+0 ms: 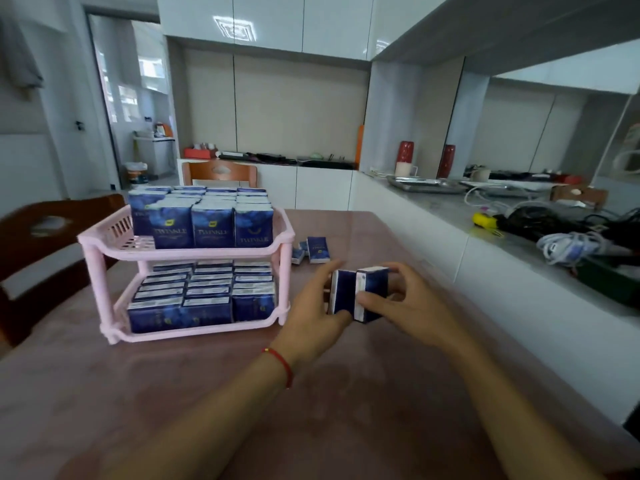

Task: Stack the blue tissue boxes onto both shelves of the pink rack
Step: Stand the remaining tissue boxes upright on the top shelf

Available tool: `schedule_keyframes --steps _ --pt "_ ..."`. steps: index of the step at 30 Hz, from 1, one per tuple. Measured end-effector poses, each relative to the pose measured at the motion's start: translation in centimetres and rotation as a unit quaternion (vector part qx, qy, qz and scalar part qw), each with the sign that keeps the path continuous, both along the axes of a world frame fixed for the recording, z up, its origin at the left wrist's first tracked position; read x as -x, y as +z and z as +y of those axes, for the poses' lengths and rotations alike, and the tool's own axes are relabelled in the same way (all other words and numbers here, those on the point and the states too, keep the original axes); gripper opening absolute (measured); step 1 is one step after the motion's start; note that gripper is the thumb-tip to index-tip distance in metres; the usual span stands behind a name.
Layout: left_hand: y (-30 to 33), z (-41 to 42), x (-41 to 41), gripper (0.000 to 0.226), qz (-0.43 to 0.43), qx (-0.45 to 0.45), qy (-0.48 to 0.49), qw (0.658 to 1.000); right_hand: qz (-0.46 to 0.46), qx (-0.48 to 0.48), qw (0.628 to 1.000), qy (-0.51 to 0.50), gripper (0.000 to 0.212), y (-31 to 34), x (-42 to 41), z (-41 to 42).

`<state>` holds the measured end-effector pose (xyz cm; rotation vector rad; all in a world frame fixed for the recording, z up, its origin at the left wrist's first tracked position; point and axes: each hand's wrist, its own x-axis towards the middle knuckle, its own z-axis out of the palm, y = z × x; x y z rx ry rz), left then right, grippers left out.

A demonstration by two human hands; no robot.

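Nearest me, both forearms reach out over the glossy pink-brown bench (173, 393), a thin red string bracelet (281, 362) on the left wrist. My left hand (311, 327) and right hand (408, 306) meet right of the bench's middle, each grip pinching one of two dark blue cardboard tissue boxes (360, 292), which are held upright, side by side and touching. Left of the hands stands the two-tier pink plastic rack (187, 252); its lower shelf (204, 329) is packed with rows of blue boxes, and its upper shelf (145, 249) is filled except for a bare patch at its front left corner. Behind the hands, just beside the rack's right posts, a few loose blue boxes (313, 250) lie on the bench. Wooden chairs (52, 230) sit at the far and left edges.
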<state>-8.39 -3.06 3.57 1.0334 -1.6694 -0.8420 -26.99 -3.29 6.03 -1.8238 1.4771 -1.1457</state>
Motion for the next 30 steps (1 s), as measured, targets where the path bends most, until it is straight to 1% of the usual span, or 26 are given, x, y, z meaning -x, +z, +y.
schedule_keyframes --steps 3,5,7,9,11,12,15,16,19,21,22,23,25,26,28,29,30 --pt "0.4 2.7 -2.3 0.082 0.024 0.011 -0.038 0.999 0.028 0.036 0.998 0.031 0.057 0.5 -3.2 1.2" --pt "0.8 4.1 -4.1 0.087 0.043 0.017 -0.036 0.998 0.034 0.051 0.997 0.051 0.06 0.9 -5.0 1.9" --pt "1.3 5.5 -6.1 0.088 0.065 0.019 -0.034 0.997 0.029 0.053 0.996 0.068 0.053 1.9 -6.4 2.9" --pt "1.9 6.6 -8.3 0.086 0.074 0.021 -0.038 0.996 -0.001 0.037 0.994 0.1 0.043 2.7 -7.4 3.8" --pt "2.4 7.3 -10.3 0.087 0.069 0.031 -0.033 0.997 -0.034 0.029 0.99 0.131 0.037 3.4 -8.3 4.6" --pt "2.7 7.5 -11.3 0.089 0.048 0.039 -0.018 0.998 -0.043 0.034 0.988 0.143 0.037 3.7 -8.8 5.0" --pt "3.6 8.1 -13.9 0.094 -0.021 0.055 0.029 0.998 -0.033 0.066 0.982 0.173 0.05 4.4 -9.9 5.8" --pt "3.9 8.2 -14.7 0.087 -0.025 0.052 0.048 0.997 -0.02 0.072 0.98 0.182 0.053 4.6 -10.2 6.0" --pt "5.2 9.1 -16.9 0.044 0.013 0.042 0.08 0.996 -0.003 0.075 0.973 0.22 0.061 5.2 -11.3 6.3" --pt "6.2 9.6 -18.2 0.027 0.006 0.051 0.073 0.996 0.021 0.091 0.969 0.227 0.061 5.5 -12.6 6.2" --pt "6.7 9.9 -18.7 0.023 0.006 0.053 0.061 0.997 0.039 0.098 0.968 0.227 0.059 5.7 -13.5 6.1" --pt "7.2 10.2 -19.2 0.023 0.011 0.05 0.046 0.998 0.059 0.109 0.966 0.225 0.06 5.8 -14.6 6.0" --pt "8.1 10.7 -20.1 0.034 0.022 0.04 0.02 0.999 0.105 0.146 0.96 0.214 0.066 5.7 -17.0 5.6" --pt "8.6 10.9 -20.6 0.038 0.021 0.036 0.012 0.999 0.116 0.159 0.958 0.207 0.066 5.6 -18.2 5.4" --pt "9.2 11.0 -21.9 0.04 0.008 0.029 0.005 1.0 0.139 0.172 0.954 0.202 0.059 5.7 -20.5 5.2" --pt "9.5 10.9 -22.7 0.041 -0.015 0.023 0.006 1.0 0.156 0.176 0.95 0.204 0.052 5.8 -21.6 5.1" --pt "10.0 11.0 -23.4 0.044 -0.056 0.024 0.009 0.998 0.173 0.185 0.945 0.205 0.042 5.9 -22.6 5.1"
